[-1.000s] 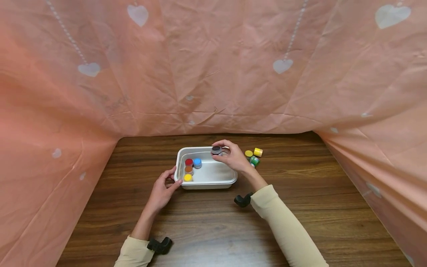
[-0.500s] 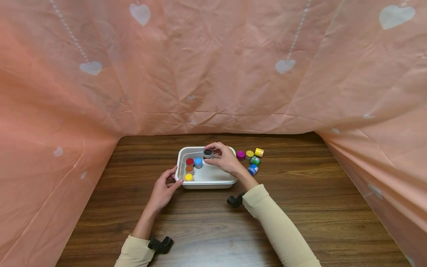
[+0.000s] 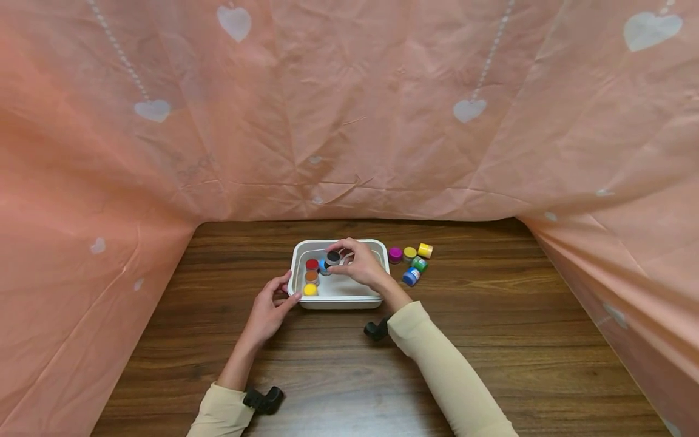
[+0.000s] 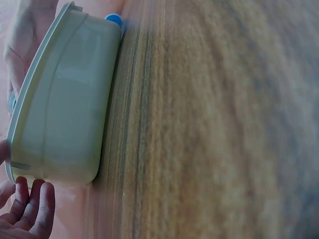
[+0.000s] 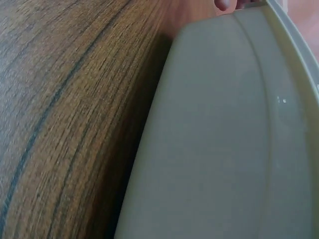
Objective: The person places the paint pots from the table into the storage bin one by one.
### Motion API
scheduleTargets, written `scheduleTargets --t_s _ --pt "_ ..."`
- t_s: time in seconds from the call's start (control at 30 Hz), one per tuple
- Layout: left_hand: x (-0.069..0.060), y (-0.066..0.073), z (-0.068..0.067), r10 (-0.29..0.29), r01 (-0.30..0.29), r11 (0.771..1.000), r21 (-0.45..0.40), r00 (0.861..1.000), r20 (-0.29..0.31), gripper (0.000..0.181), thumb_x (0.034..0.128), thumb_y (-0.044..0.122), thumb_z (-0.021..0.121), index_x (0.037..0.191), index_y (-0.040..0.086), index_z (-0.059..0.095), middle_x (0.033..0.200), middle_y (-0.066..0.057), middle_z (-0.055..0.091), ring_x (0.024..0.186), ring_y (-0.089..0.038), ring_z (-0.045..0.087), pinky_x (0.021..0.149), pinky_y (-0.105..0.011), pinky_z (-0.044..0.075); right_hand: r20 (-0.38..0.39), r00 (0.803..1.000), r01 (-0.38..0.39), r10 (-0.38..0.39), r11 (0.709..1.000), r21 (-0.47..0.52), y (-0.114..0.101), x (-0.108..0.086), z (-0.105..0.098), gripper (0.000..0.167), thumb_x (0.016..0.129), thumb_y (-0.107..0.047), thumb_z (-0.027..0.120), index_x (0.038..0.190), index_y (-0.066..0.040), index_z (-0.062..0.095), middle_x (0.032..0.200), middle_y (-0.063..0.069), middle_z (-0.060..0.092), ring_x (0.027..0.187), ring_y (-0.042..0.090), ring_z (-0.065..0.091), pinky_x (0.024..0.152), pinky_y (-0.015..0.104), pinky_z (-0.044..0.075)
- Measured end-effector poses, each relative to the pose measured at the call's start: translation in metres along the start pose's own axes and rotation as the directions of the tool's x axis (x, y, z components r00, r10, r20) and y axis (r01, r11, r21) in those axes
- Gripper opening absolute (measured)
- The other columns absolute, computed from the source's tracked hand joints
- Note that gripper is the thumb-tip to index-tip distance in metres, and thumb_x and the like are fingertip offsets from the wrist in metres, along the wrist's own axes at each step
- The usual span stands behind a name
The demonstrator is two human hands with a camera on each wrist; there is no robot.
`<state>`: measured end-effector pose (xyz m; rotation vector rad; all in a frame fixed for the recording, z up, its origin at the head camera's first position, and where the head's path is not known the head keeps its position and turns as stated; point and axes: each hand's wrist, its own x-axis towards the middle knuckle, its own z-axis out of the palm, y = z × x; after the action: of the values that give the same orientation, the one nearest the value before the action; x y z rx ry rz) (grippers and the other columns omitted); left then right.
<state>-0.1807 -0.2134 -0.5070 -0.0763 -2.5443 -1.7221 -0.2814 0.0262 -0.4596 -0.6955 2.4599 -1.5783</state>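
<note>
Four paint jars [image 3: 311, 277] are set in the tray [image 3: 338, 299] gripped by the left hand [image 3: 267, 309]; a black-lidded jar [image 3: 333, 257] is pinched by the right hand [image 3: 361, 266]; five others [image 3: 411, 277] are left outside, right.

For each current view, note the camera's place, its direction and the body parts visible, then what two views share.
Head: worn on the head, facing forward and down at the white tray; left hand, right hand pinching a black-lidded jar, and sleeves show.
Left wrist: on that wrist, facing the tray's outside; left-hand fingers show low, the right hand upper left.
Right wrist: on that wrist, facing the tray's outer wall; only fingertips show, at top.
Both wrist views share the tray and wooden tabletop.
</note>
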Motion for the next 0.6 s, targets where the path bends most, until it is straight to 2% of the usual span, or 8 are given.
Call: scheduleTargets --t_s 0.13,0.27,0.4,0.6 --pt "-0.001 0.000 -0.001 0.007 -0.007 1.000 0.005 1.000 -0.002 0.061 0.0984 0.017 0.073 0.152 0.001 0.049 0.118 -0.018 0.057 0.113 -0.027 0.054 0.090 -0.025 0.058 0.014 1.000 -0.009 0.010 1.000 -0.028 0.003 0.003 0.004 0.042 0.080 -0.002 0.088 0.120 -0.003 0.073 0.112 0.011 0.066 0.088 0.023 0.060 0.072 0.023 0.047" --pt "-0.002 0.000 -0.002 0.015 -0.015 1.000 0.001 1.000 -0.005 0.060 0.0990 0.018 0.072 0.152 0.001 0.049 0.118 -0.018 0.057 0.113 -0.027 0.054 0.091 -0.027 0.058 0.030 0.999 -0.016 0.017 0.999 -0.049 0.005 0.007 0.009 0.042 0.078 0.000 0.089 0.118 -0.002 0.074 0.113 0.012 0.068 0.077 0.017 0.058 0.062 0.021 0.044" --pt "-0.001 -0.001 -0.001 0.021 -0.021 1.000 -0.010 1.000 -0.011 0.059 0.0983 0.016 0.073 0.151 0.000 0.050 0.118 -0.019 0.058 0.113 -0.027 0.054 0.090 -0.025 0.058 0.048 0.999 -0.007 0.012 0.995 -0.104 0.009 0.011 0.013 0.039 0.077 0.000 0.089 0.114 -0.005 0.075 0.114 0.012 0.071 0.074 0.015 0.059 0.062 0.020 0.046" --pt "0.001 -0.002 0.001 0.023 -0.023 0.999 -0.022 1.000 -0.015 0.059 0.0963 0.012 0.075 0.150 0.000 0.051 0.119 -0.019 0.058 0.112 -0.025 0.053 0.088 -0.021 0.057 0.079 0.995 -0.039 0.053 0.983 -0.177 0.015 0.014 0.016 0.036 0.076 -0.002 0.090 0.109 -0.010 0.077 0.112 0.009 0.073 0.074 0.015 0.060 0.065 0.022 0.048"
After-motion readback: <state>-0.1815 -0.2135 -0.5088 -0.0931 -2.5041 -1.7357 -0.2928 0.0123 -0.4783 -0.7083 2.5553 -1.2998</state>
